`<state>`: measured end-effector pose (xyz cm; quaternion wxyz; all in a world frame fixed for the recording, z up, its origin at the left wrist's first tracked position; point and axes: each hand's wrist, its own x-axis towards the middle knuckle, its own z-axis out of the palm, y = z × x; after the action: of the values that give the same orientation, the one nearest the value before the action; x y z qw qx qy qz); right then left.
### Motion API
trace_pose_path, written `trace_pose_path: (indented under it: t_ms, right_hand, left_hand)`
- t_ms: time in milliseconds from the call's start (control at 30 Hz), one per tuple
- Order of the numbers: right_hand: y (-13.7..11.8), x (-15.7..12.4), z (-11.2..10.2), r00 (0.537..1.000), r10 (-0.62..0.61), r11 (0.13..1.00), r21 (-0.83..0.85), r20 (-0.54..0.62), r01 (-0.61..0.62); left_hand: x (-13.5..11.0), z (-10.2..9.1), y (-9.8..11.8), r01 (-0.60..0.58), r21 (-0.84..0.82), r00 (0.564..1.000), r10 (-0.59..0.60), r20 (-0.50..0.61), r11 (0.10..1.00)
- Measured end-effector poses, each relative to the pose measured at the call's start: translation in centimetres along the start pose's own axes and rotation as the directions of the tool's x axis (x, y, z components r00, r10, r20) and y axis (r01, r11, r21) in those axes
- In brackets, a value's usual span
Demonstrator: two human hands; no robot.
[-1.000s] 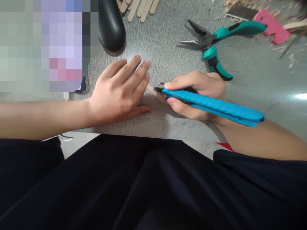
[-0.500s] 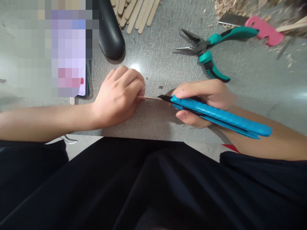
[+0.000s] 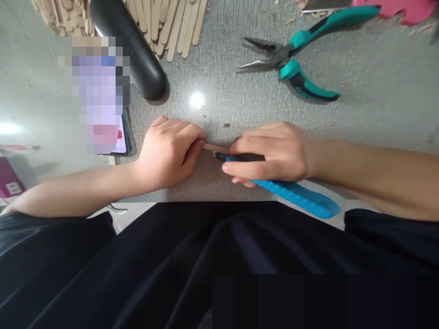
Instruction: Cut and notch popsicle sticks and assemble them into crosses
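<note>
Near the table's front edge, my left hand (image 3: 171,151) is closed on one end of a thin wooden craft stick (image 3: 216,148). My right hand (image 3: 270,153) wraps round a blue utility knife (image 3: 298,195), its handle slanting down to the right. The dark blade tip lies close along the lower side of the stick; whether it touches is hard to tell. Fingers of the right hand also reach the stick's right end, and most of that end is hidden under them.
Needle-nose pliers (image 3: 283,57) with teal handles lie spread beyond my right hand. A black rounded case (image 3: 144,68), piles of craft sticks (image 3: 181,27) and a partly blurred phone (image 3: 120,141) are at left. A pink-handled blade (image 3: 404,9) lies among shavings at top right.
My right hand has turned over, palm down, and moved left along the stick with the knife. The stick now shows its flat face. The whole view has shifted slightly.
</note>
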<state>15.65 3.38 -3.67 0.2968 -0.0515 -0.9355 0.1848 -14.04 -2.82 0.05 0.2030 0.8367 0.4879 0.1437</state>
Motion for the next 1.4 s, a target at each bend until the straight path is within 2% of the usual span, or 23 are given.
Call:
trace_pose_path:
  t_ms: [167, 433, 533, 800, 933, 1033, 1167, 1400]
  right_hand:
    - [-1.0, 0.1, -0.2, 0.999, 0.051, 0.997, 0.056, 0.020, -0.052]
    - [-1.1, 0.0, 0.3, 0.998, 0.056, 0.996, 0.065, -0.028, -0.054]
    - [-1.2, -0.1, 0.5, 0.994, 0.094, 0.994, 0.058, -0.053, -0.091]
    - [-1.2, 0.1, 0.1, 0.997, 0.082, 0.994, 0.067, 0.017, -0.083]
    - [-1.2, 0.6, 0.5, 0.990, 0.135, 0.988, 0.086, -0.033, -0.132]
    - [-1.1, 1.0, 0.3, 0.994, 0.108, 0.990, 0.091, 0.007, -0.108]
    - [-1.1, 0.9, -0.2, 0.994, 0.109, 0.988, 0.111, 0.001, -0.108]
    - [-1.8, 0.3, -0.9, 0.986, 0.121, 0.990, 0.052, 0.116, -0.128]
  left_hand:
    - [-0.1, 0.0, 0.1, 0.011, -0.019, 1.000, -0.011, 0.002, 1.000]
    - [-0.2, -0.2, 0.4, 0.000, 0.017, 1.000, 0.000, -0.010, 1.000]
    - [-0.2, -0.1, 0.4, -0.018, 0.016, 1.000, 0.019, -0.020, 1.000]
    - [-0.2, 0.0, 0.3, -0.056, 0.029, 0.996, 0.057, -0.062, 0.998]
    - [-0.2, -0.1, 0.4, -0.015, 0.029, 1.000, 0.015, -0.023, 0.999]
    - [-0.2, -0.2, 0.5, 0.006, 0.031, 1.000, -0.006, -0.001, 1.000]
    - [-0.2, -0.1, 0.5, -0.023, 0.026, 0.999, 0.024, -0.039, 0.999]
    - [-0.2, 0.2, 0.5, -0.063, 0.063, 0.994, 0.069, -0.084, 0.996]
